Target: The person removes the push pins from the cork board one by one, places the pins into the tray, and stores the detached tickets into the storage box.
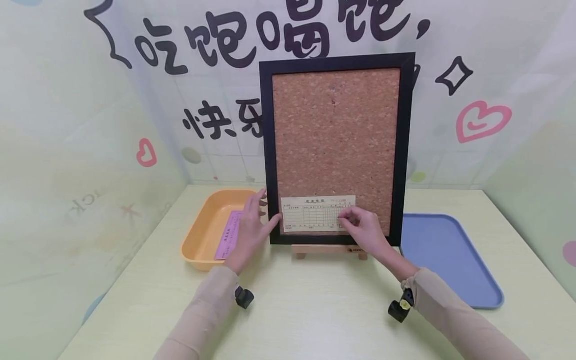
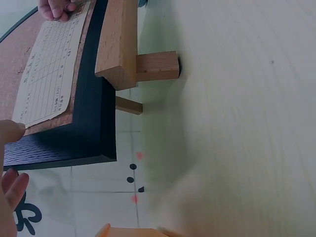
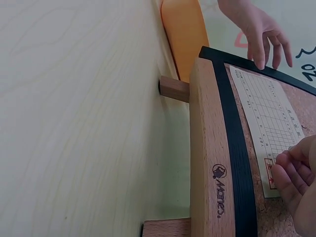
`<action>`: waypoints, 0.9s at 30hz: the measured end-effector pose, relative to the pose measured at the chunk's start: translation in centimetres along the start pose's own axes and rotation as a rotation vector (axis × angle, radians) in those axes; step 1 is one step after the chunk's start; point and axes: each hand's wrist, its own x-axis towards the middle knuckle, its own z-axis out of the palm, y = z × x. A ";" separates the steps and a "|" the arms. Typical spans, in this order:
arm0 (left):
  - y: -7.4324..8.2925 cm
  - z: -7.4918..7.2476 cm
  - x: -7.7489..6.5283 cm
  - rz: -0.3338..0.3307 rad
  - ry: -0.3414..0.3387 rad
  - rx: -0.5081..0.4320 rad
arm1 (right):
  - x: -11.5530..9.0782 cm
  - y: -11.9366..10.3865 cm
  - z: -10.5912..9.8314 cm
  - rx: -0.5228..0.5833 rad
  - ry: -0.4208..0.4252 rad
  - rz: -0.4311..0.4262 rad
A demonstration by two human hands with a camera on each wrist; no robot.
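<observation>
A black-framed cork board (image 1: 335,135) stands upright on a wooden easel (image 1: 315,249). A printed paper slip (image 1: 310,215), ruled like a receipt form, lies flat against the cork at the bottom left. My left hand (image 1: 256,222) grips the board's left frame edge, thumb in front by the slip's edge and fingers behind. At the slip's right part, my right hand (image 1: 365,230) has curled fingers, thumb and index pinching a small pin-like thing against the paper; the fingertips mostly hide it. In the right wrist view, a red stamp box (image 3: 269,170) shows beside those fingers.
An orange tray (image 1: 198,240) with a purple printed slip (image 1: 228,235) stands left of the board, partly behind my left forearm. To the right lies a blue tray (image 1: 450,255). A printed backdrop (image 1: 216,160) hangs behind the table.
</observation>
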 end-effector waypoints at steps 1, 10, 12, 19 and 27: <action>0.1 -0.1 0.2 0.010 -0.003 0.010 | 0.0 0.0 0.0 -0.001 0.002 0.000; 0.6 -0.3 1.3 0.062 -0.062 0.110 | 0.0 -0.1 0.1 0.002 -0.005 0.016; 0.8 -0.2 1.5 0.083 -0.092 0.137 | 0.0 -0.1 0.1 0.007 -0.006 0.017; 0.6 0.1 2.3 0.223 -0.119 0.200 | 0.0 -0.2 0.2 0.018 -0.010 0.030; 0.6 0.3 2.7 0.279 -0.120 0.239 | -0.1 -0.1 0.3 0.027 -0.021 0.022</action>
